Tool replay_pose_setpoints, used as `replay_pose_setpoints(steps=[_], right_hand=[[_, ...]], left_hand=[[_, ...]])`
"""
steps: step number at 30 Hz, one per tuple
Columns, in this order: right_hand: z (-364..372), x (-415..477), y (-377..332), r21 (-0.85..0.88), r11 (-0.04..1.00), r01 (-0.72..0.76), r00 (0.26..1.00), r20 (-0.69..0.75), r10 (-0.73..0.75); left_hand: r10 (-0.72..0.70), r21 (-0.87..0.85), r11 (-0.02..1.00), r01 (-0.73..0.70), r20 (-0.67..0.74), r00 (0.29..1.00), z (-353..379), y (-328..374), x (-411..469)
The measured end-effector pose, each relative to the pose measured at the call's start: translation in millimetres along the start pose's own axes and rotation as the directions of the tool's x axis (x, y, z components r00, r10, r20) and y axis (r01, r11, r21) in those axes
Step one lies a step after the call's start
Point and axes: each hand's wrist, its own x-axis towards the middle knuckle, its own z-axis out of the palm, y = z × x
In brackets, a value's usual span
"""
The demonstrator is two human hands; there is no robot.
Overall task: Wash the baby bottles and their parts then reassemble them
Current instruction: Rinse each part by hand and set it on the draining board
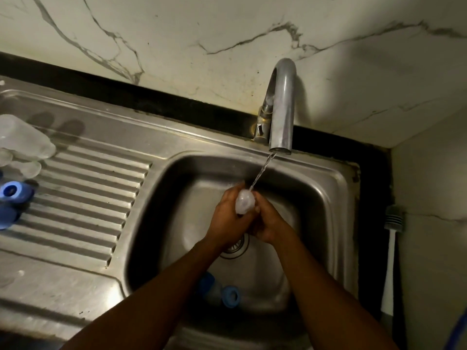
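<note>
Two hands, left hand (227, 218) and right hand (267, 221), clasp a clear bottle part (243, 201) between them under running water (262, 170).

One head-worn wide-angle view looks forward and steeply down from close above the sink (328, 169). The tap (281, 109) and wall (227, 34) lie along the top of the frame, and the drainboard (88, 198) runs off to the left.

Off-white wall (227, 34) veined in grey; black strip (126, 97) behind; dull silver sink (336, 173), ribbed draining board (88, 198); shiny silver tap (283, 109); milky clear cap (243, 204); frosted clear bottles (25, 137); blue ring (11, 190); white brush handle (390, 261).
</note>
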Motion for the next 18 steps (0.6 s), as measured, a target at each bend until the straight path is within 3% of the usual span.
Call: replay_pose_setpoints(steps=[6, 11, 18], right_hand=[[-6, -9, -14, 0.262, 0.965, 0.016, 0.999, 0.041, -0.028], [5, -4, -11, 0.365, 0.927, 0.081, 0.992, 0.058, -0.109], [12, -7, 3, 0.392, 0.907, 0.154, 0.985, 0.008, -0.171]], left_hand=[[0.154, -0.022, 0.988, -0.154, 0.018, 0.988, 15, 33, 30], [-0.028, -0.332, 0.943, -0.020, -0.138, 0.990, 23, 40, 41], [-0.197, -0.561, 0.820, 0.117, -0.085, 0.977, 8, 47, 48]])
